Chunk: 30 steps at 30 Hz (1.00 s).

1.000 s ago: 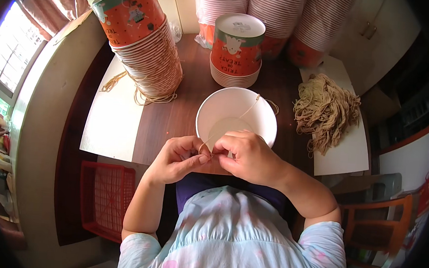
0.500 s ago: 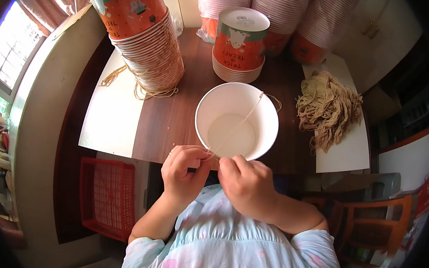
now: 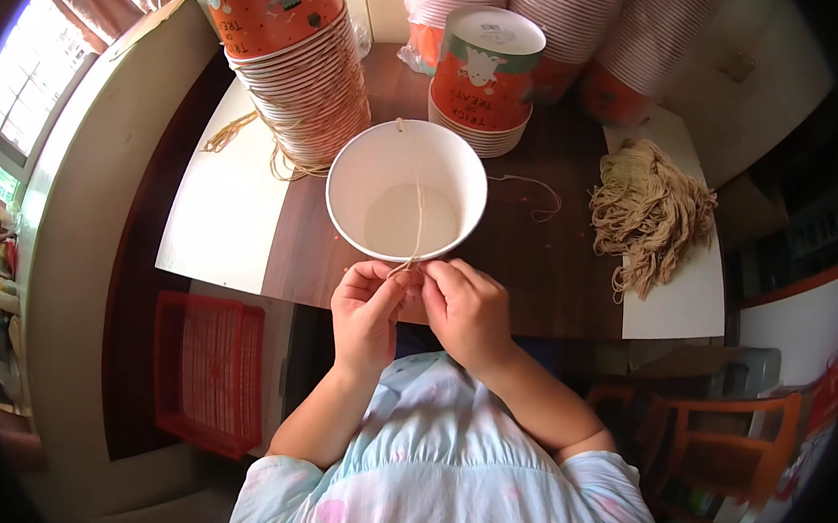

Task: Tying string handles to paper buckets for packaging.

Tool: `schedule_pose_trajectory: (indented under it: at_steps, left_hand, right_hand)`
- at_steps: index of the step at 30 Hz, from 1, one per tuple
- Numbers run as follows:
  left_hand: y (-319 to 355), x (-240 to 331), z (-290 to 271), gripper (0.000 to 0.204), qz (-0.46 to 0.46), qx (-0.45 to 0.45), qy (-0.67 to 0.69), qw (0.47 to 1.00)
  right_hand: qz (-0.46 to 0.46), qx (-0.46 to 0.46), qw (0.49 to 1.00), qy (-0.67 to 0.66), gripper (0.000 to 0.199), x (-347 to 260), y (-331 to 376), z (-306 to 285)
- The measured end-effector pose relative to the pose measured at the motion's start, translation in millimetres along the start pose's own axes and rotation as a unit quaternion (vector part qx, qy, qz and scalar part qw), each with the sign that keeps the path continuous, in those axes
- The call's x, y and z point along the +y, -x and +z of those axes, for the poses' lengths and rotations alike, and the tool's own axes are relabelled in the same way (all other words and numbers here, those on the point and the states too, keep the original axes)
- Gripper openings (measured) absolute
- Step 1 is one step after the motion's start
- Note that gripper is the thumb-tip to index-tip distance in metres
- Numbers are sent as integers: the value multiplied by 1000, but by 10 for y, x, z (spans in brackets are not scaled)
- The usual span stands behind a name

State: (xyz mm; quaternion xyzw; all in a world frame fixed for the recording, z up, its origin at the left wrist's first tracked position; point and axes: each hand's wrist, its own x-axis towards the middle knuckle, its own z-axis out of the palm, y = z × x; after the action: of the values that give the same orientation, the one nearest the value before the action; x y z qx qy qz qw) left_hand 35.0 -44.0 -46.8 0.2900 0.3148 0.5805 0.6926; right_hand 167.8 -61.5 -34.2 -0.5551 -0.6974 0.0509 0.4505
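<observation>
A white paper bucket [image 3: 407, 189] stands upright on the dark wooden table [image 3: 526, 259], its open mouth facing up. A thin tan string [image 3: 417, 213] runs across the mouth from the far rim to the near rim. My left hand [image 3: 367, 311] and my right hand [image 3: 462, 308] are together at the near rim, fingertips pinched on the string's near end just outside the bucket wall.
A leaning stack of orange paper buckets [image 3: 301, 69] stands at the back left, a shorter stack [image 3: 484, 72] behind the bucket, more stacks [image 3: 590, 40] at the back. A bundle of tan strings [image 3: 648, 211] lies on the right. A red crate [image 3: 209, 373] sits below left.
My hands and the bucket have shifted slightly toward me and then back over the table edge. The string now spans the bucket's mouth, stretched from the far rim to my fingers.
</observation>
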Motion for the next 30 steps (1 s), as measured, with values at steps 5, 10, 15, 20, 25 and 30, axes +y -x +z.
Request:
schedule_pose_trajectory:
  at_steps: [5, 10, 15, 20, 25, 30]
  left_hand:
    - [-7, 46, -60, 9, -11, 9, 28, 1000]
    - [-3, 57, -85, 8, 38, 10, -10, 999]
    - [8, 53, -113, 7, 119, 14, -112, 986]
    - [66, 59, -86, 11, 171, 10, -181, 968]
    - [80, 53, -77, 19, 233, -2, -260, 937]
    - [65, 75, -143, 20, 322, 0, -422, 847]
  right_hand:
    - [186, -79, 913, -354, 19, -33, -99, 59]
    - [336, -110, 728, -588, 18, -65, -137, 164]
    - [412, -106, 611, -668, 20, -84, -197, 149]
    - [407, -120, 609, -671, 21, -29, -173, 186]
    - [379, -112, 623, -675, 19, -21, -135, 233]
    - [412, -107, 603, -675, 16, -62, -118, 219]
